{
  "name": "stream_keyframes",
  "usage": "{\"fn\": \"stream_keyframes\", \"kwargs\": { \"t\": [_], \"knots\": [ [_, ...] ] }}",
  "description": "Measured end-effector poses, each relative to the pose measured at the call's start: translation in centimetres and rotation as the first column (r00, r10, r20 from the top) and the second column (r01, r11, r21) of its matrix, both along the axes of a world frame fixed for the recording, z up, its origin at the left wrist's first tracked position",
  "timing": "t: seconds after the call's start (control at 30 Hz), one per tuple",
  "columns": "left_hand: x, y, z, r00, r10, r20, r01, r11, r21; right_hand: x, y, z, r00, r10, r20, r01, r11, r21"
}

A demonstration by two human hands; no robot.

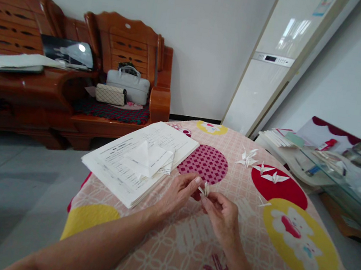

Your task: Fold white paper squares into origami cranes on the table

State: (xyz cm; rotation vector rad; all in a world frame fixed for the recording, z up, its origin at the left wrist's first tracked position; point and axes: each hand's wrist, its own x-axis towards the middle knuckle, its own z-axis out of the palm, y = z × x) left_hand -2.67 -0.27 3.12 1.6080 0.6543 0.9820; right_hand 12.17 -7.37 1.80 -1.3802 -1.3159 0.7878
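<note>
A stack of printed sheets (112, 163) lay along the table's (142, 263) left edge, bearing loose white papers (147, 159). Right of it, the left hand (178, 192) pinched a small folded paper (205, 189) inward from the edges, above the cloth; the right hand (223, 212) gripped its near side, fingertips almost meeting. Shaping it well probably called for one steadying pinch near the creases and gentle pressure opposite, lest thin points crumple. Folded paper birds (274, 178) sat towards the far right edge.
</note>
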Motion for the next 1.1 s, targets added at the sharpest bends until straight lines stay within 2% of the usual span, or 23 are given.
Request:
{"fn": "stream_keyframes", "kwargs": {
  "t": [0.17, 0.37, 0.8, 1.1],
  "knots": [
    [-0.23, -0.23, 0.56, 0.994, 0.033, -0.106, -0.030, 0.999, 0.026, 0.03, -0.07, 0.16, 0.995, 0.007, -0.095, -0.010, 0.999, -0.036],
    [-0.23, -0.32, 0.45, 0.986, -0.001, -0.164, 0.018, 0.995, 0.101, 0.10, 0.00, -0.08, 0.987, 0.003, -0.163, -0.020, 0.995, -0.101],
    [-0.23, -0.29, 0.45, 0.991, 0.000, -0.132, 0.011, 0.997, 0.076, 0.14, 0.23, 0.16, 0.919, 0.005, -0.395, -0.075, 0.984, -0.164],
    [-0.42, -0.09, 0.50, 0.990, 0.016, -0.142, -0.004, 0.996, 0.085, 0.47, 0.08, 0.41, 0.887, 0.049, -0.460, -0.136, 0.978, -0.158]
  ]
}}
